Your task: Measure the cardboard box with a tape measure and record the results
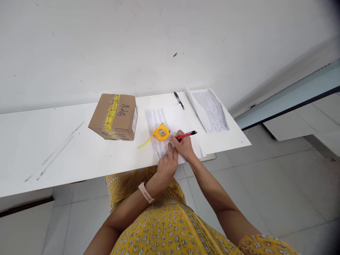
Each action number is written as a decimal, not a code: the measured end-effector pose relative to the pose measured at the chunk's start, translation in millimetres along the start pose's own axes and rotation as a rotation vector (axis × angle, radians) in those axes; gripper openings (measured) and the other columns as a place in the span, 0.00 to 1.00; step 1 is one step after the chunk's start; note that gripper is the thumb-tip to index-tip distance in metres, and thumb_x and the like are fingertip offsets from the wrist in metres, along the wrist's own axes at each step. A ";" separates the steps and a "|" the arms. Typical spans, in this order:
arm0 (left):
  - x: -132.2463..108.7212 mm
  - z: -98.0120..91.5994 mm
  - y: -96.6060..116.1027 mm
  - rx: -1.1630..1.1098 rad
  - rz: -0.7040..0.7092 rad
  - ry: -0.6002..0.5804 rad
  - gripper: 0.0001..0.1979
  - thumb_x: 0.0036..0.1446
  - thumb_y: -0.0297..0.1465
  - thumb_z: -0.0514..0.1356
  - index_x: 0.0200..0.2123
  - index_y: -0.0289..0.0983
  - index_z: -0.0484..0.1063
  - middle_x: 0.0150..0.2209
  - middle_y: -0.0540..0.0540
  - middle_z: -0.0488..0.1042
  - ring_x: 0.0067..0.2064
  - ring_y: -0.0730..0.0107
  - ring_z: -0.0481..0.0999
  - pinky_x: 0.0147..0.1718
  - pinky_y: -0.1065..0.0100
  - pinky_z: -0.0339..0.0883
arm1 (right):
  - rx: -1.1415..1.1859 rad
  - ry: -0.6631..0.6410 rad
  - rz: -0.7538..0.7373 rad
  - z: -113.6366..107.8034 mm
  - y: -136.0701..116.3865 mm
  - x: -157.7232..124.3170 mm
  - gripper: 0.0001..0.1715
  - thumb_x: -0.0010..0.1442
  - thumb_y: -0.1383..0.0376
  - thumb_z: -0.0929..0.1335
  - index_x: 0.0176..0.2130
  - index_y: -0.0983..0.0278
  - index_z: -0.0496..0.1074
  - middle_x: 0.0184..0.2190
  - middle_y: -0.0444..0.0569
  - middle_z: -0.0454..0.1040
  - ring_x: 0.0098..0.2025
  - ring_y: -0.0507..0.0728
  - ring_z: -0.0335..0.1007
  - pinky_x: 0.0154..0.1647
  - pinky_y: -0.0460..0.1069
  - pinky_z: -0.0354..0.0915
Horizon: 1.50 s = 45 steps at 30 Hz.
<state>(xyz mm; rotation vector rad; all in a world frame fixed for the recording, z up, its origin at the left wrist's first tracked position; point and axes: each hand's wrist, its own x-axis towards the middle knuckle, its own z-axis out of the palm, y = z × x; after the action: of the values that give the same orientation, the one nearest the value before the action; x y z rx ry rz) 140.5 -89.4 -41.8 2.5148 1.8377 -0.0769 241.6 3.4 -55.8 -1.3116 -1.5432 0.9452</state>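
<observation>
My right hand (184, 146) is closed around a red pen (187, 135) whose tip rests on a printed sheet (160, 131) lying on the white table (66, 152). Just left of it, my left hand (168, 163), with a pale watch on the wrist, lies with its fingers flat on the same sheet near the table's front edge. A yellow tape measure (161, 132) sits on the sheet above my hands, a short length of its yellow tape pulled out to the left.
A taped cardboard box (114, 116) with black writing stands left of the sheet. A black pen (179, 100) and a second printed sheet (211, 109) lie at the back right. A white wall rises behind the table; grey floor tiles lie to the right.
</observation>
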 end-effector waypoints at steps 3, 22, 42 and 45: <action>0.0 -0.1 0.2 0.003 0.000 -0.016 0.31 0.62 0.23 0.55 0.68 0.31 0.55 0.68 0.25 0.53 0.38 0.63 0.79 0.30 0.68 0.77 | -0.022 -0.001 -0.010 -0.2 -0.5 -0.3 0.16 0.57 0.62 0.67 0.23 0.60 0.57 0.19 0.37 0.54 0.24 0.50 0.51 0.26 0.47 0.51; 0.7 4.6 1.2 0.010 -0.006 -0.008 0.31 0.63 0.22 0.53 0.69 0.33 0.53 0.68 0.25 0.54 0.38 0.65 0.79 0.30 0.68 0.77 | -0.092 -0.019 -0.004 0.0 2.7 1.5 0.15 0.56 0.62 0.66 0.23 0.59 0.55 0.18 0.37 0.55 0.23 0.51 0.52 0.26 0.48 0.52; 1.3 12.1 1.8 0.011 -0.019 0.020 0.32 0.62 0.23 0.54 0.69 0.33 0.53 0.68 0.24 0.51 0.37 0.65 0.79 0.30 0.68 0.76 | -0.093 0.000 -0.009 0.4 2.9 1.4 0.16 0.56 0.62 0.65 0.23 0.59 0.54 0.18 0.37 0.54 0.23 0.51 0.51 0.26 0.48 0.51; 1.4 11.6 1.8 0.024 -0.007 0.013 0.32 0.62 0.22 0.54 0.69 0.32 0.53 0.68 0.24 0.52 0.36 0.65 0.79 0.29 0.68 0.76 | -0.098 0.013 -0.015 0.2 2.9 1.5 0.15 0.56 0.63 0.65 0.23 0.59 0.54 0.18 0.37 0.54 0.23 0.51 0.51 0.26 0.48 0.51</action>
<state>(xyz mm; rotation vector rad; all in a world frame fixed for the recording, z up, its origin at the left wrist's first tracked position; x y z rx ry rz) 142.3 -89.2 -53.5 2.5304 1.8614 -0.0839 242.2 5.3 -58.3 -1.3702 -1.6045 0.8590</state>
